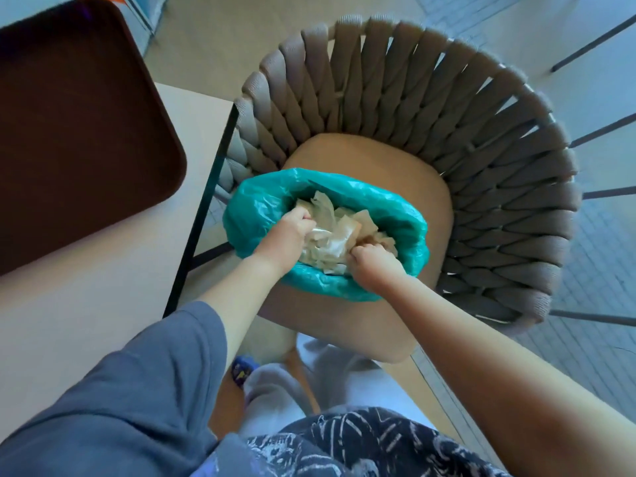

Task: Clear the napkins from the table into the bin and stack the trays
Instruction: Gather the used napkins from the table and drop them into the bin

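Note:
A bin lined with a teal plastic bag stands on the tan seat of a woven chair. Crumpled beige and white napkins fill it. Both my hands are down inside the bin's mouth. My left hand is closed on napkins at the left side of the pile. My right hand is a fist gripping napkins at the right side. A dark brown tray lies on the pale table at the left, with nothing on its visible surface.
The pale table has a dark metal edge right beside the bin. The woven grey chair back curves around the bin's far and right sides. My legs and a shoe show below, on the tiled floor.

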{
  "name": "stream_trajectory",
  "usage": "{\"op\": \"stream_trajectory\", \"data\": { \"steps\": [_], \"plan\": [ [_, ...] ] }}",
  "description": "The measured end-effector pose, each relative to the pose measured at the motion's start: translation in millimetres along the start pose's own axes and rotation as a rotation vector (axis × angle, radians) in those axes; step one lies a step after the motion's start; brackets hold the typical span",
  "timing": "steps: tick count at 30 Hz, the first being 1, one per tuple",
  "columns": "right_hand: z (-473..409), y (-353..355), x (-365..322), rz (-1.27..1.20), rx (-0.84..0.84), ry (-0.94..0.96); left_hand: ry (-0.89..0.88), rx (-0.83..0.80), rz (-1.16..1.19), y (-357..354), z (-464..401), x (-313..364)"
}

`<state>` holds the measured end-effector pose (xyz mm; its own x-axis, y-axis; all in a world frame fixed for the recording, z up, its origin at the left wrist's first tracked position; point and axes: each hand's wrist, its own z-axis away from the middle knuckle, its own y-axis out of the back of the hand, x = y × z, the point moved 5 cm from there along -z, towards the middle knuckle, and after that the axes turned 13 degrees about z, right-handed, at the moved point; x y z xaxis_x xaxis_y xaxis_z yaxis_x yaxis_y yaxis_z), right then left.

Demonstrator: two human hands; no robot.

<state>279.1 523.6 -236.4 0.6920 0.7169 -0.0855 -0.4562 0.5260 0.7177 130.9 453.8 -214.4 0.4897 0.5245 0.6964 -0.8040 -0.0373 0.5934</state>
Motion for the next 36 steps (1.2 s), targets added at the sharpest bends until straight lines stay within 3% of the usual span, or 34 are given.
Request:
{"op": "stream_trajectory", "data": {
  "steps": [3,5,10,15,20,22,27,36],
  "plan": [
    [1.0,12.2,-1.2,0.027,0.066,-0.004,0.078,-0.23,-0.07,-13.4,5.6,-0.6],
    [2.6,27.1,-2.9,0.026,0.219,-0.008,0.117,-0.254,-0.069,-11.2,10.7,0.1],
    [7.1,60.8,-22.8,-0.004,0.517,0.046,0.009,-0.022,-0.015,23.4,27.8,20.1],
    [19.7,91.0,-69.1,0.019,0.642,0.131,-0.202,0.331,0.002,71.6,62.8,31.7],
    [39.1,111.4,-117.0,-0.049,0.757,0.227,-0.291,0.526,0.01,105.1,104.0,24.0],
    [58.2,116.5,-171.1,-0.025,0.812,0.357,-0.262,0.624,-0.013,130.8,151.0,1.2],
    [73.0,124.3,-236.7,0.03,0.835,0.441,-0.175,0.768,0.007,158.4,216.9,-34.4],
    [120.2,96.9,-397.7,0.14,0.721,0.756,0.279,0.995,-0.067,200.7,362.3,-139.2]
  ]
}}
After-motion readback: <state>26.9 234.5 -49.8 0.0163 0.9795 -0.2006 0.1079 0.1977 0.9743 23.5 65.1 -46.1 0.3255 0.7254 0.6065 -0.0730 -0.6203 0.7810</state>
